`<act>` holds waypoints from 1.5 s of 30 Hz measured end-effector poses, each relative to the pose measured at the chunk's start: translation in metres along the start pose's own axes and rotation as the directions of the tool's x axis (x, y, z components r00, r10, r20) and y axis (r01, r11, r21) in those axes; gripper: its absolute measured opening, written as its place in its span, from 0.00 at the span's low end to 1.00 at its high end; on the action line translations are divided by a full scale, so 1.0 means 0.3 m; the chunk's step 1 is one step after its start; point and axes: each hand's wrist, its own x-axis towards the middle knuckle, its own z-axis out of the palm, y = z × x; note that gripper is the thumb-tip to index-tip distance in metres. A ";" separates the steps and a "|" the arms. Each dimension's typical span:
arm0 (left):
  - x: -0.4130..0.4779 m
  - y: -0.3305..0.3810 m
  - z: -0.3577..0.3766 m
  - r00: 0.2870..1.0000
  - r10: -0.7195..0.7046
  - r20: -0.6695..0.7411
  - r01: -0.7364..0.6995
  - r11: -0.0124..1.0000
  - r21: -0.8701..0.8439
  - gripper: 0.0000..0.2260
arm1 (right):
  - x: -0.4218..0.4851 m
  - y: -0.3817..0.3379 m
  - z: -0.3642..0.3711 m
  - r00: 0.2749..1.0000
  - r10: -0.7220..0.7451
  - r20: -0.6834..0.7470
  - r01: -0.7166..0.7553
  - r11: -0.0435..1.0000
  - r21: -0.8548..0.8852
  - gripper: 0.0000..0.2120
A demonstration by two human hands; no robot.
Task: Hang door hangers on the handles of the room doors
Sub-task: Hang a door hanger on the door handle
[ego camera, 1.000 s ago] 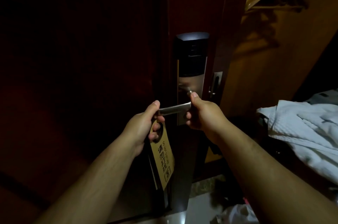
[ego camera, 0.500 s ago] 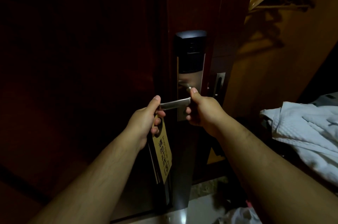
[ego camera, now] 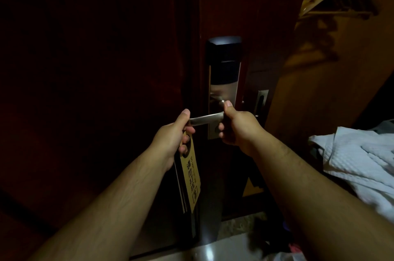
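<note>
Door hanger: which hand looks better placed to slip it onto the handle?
Probably the left. The left hand holds the door hanger, its hole beside the free tip of the handle; the right hand grips the handle at its other end.

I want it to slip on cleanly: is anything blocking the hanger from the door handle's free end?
Nothing separate. The door hanger hangs just below the lever handle's free tip, in the left hand, whose fingers cross its hole. The right hand grips the lever near its pivot.
</note>
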 end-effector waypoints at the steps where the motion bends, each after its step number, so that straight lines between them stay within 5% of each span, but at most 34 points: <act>1: 0.006 0.002 0.000 1.000 0.002 -0.001 -0.002 1.000 0.000 0.25 | 0.008 -0.002 0.000 1.000 0.002 0.000 -0.002 1.000 0.001 0.20; 13: 0.007 0.018 0.009 0.998 0.000 -0.056 -0.003 0.998 -0.063 0.25 | 0.034 -0.001 0.002 1.000 -0.006 -0.007 0.007 0.998 0.065 0.21; 17: -0.056 -0.059 -0.043 0.999 0.034 0.031 -0.027 0.976 -0.214 0.13 | -0.017 0.071 -0.007 0.998 -0.010 -0.069 0.018 0.993 0.115 0.24; 19: -0.096 -0.106 -0.083 0.997 0.056 0.059 -0.035 0.953 -0.300 0.11 | -0.061 0.148 -0.017 0.994 -0.082 -0.071 0.080 0.996 -0.030 0.20; 21: -0.130 -0.137 -0.119 0.995 0.056 0.081 -0.019 0.918 -0.396 0.12 | -0.112 0.233 -0.016 0.981 -0.163 0.103 0.188 0.926 -0.328 0.17; 25: -0.187 -0.130 -0.152 0.985 0.046 0.166 0.054 0.834 -0.549 0.13 | -0.155 0.317 0.040 0.907 -0.195 0.373 0.398 0.688 -0.608 0.43; 32: -0.235 -0.113 -0.193 0.975 0.094 0.203 0.044 0.809 -0.587 0.13 | -0.173 0.309 0.117 0.817 -0.338 0.467 0.576 0.504 -0.643 0.36; 45: -0.256 -0.109 -0.240 0.954 0.118 0.274 0.052 0.838 -0.543 0.15 | -0.210 0.261 0.138 0.832 -0.343 0.436 0.554 0.537 -0.636 0.37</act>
